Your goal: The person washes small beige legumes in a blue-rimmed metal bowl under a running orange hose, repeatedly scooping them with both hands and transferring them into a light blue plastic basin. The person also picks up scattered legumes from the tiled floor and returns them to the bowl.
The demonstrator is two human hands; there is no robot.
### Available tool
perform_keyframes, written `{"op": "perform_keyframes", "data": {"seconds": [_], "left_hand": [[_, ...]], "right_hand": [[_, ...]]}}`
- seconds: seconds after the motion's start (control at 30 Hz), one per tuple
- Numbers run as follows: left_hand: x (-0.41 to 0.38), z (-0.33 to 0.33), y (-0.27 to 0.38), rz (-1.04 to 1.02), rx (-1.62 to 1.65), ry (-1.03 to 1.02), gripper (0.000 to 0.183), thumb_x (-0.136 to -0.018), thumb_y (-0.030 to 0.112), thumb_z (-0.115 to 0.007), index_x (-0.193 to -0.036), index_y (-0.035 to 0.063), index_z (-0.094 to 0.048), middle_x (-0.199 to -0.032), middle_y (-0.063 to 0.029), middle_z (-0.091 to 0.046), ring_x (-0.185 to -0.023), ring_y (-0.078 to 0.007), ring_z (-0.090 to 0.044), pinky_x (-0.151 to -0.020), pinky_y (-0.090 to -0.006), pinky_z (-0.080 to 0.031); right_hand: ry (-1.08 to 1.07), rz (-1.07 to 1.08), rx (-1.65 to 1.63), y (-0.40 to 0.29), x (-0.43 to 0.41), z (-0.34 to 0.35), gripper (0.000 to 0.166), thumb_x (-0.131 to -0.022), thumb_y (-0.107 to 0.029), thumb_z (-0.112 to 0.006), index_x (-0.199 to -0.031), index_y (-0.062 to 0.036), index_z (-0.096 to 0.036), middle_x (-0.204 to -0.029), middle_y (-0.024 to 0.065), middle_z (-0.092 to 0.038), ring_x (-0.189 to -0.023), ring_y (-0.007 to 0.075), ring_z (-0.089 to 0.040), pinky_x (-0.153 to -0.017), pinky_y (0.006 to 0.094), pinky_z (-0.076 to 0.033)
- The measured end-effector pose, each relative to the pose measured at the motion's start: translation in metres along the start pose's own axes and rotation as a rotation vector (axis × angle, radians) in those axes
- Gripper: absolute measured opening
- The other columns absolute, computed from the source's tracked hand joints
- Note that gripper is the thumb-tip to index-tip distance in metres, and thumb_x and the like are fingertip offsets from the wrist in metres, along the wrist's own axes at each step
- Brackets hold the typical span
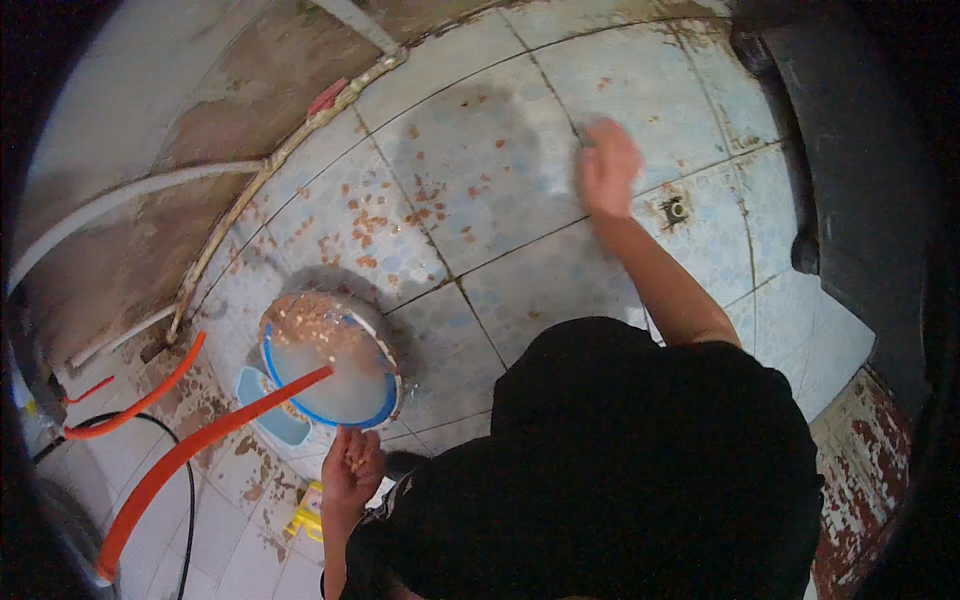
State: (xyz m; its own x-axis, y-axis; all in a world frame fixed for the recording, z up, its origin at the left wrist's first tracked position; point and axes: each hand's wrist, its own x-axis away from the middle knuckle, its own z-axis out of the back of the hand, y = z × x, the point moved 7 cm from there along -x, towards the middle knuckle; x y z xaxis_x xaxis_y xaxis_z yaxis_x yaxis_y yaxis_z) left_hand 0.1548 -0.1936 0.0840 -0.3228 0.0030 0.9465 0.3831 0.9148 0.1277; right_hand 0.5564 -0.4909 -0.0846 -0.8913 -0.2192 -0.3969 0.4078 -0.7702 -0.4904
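A round basin with a blue rim holds cloudy water and a mass of brownish, pale-flecked husks or seeds at its far side. Beside its near edge, my left hand is curled around a few small pale kernels. An orange hose reaches over the basin, its end above or in the water. Against the basin's left side sits a light blue plastic container with some bits in it. My right hand, blurred, is over the floor at upper right; whether it holds anything cannot be made out.
Reddish-brown skins are scattered over the wet tiled floor. A small drain fitting lies at right, near a large dark object. White pipes, another orange hose, a black cable and a yellow container are at left.
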Motion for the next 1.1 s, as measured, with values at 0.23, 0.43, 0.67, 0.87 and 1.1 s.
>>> {"op": "perform_keyframes", "data": {"seconds": [0.23,0.43,0.67,0.87,1.1], "left_hand": [[0.008,0.017,0.006,-0.066,-0.017,-0.067,0.042,-0.099,0.042,-0.04,-0.069,0.0133,-0.038,-0.069,0.0,-0.039,-0.05,-0.0066,-0.031,-0.039,-0.0176,-0.023],[0.014,-0.017,0.014,-0.116,-0.131,-0.137,0.041,-0.099,0.042,-0.04,-0.069,0.013,-0.041,-0.07,0.0002,-0.041,-0.05,-0.0066,-0.033,-0.039,-0.0167,-0.025],[0.039,0.011,0.022,-0.152,-0.056,-0.093,0.042,-0.099,0.04,-0.041,-0.068,0.013,-0.04,-0.07,-0.002,-0.042,-0.05,-0.0068,-0.033,-0.037,-0.0157,-0.024],[0.051,0.051,0.021,-0.197,0.084,-0.024,0.043,-0.098,0.041,-0.043,-0.066,0.0137,-0.037,-0.069,-0.0004,-0.039,-0.05,-0.0068,-0.032,-0.037,-0.0148,-0.023],[0.056,0.047,0.032,-0.219,0.037,-0.122,0.042,-0.099,0.04,-0.043,-0.066,0.0138,-0.038,-0.068,0.0005,-0.039,-0.05,-0.0065,-0.032,-0.037,-0.0151,-0.023]], "right_hand": [[-0.032,-0.38,0.484,0.073,0.038,0.018,0.064,-0.086,-0.039,-0.056,-0.132,0.0041,-0.044,-0.139,0.029,-0.038,-0.129,0.0459,-0.034,-0.104,0.0553,-0.029],[-0.173,-0.091,-0.185,-0.104,0.025,-0.126,0.057,-0.087,-0.025,-0.055,-0.135,0.0011,-0.04,-0.14,0.0214,-0.041,-0.131,0.0364,-0.035,-0.109,0.0454,-0.025],[0.135,-0.037,-0.467,-0.093,0.003,-0.095,0.038,-0.085,-0.01,-0.05,-0.122,0.0002,-0.053,-0.127,0.0212,-0.052,-0.118,0.037,-0.047,-0.1,0.044,-0.036],[-0.066,-0.301,0.207,0.01,0.121,0.038,0.05,-0.084,-0.017,-0.057,-0.129,0.0007,-0.047,-0.137,0.0222,-0.043,-0.128,0.0387,-0.038,-0.108,0.0477,-0.025],[-0.387,-0.049,-0.192,-0.142,0.087,-0.112,0.059,-0.089,-0.02,-0.055,-0.14,-0.0002,-0.034,-0.148,0.0214,-0.028,-0.136,0.0358,-0.03,-0.111,0.0435,-0.025]]}}
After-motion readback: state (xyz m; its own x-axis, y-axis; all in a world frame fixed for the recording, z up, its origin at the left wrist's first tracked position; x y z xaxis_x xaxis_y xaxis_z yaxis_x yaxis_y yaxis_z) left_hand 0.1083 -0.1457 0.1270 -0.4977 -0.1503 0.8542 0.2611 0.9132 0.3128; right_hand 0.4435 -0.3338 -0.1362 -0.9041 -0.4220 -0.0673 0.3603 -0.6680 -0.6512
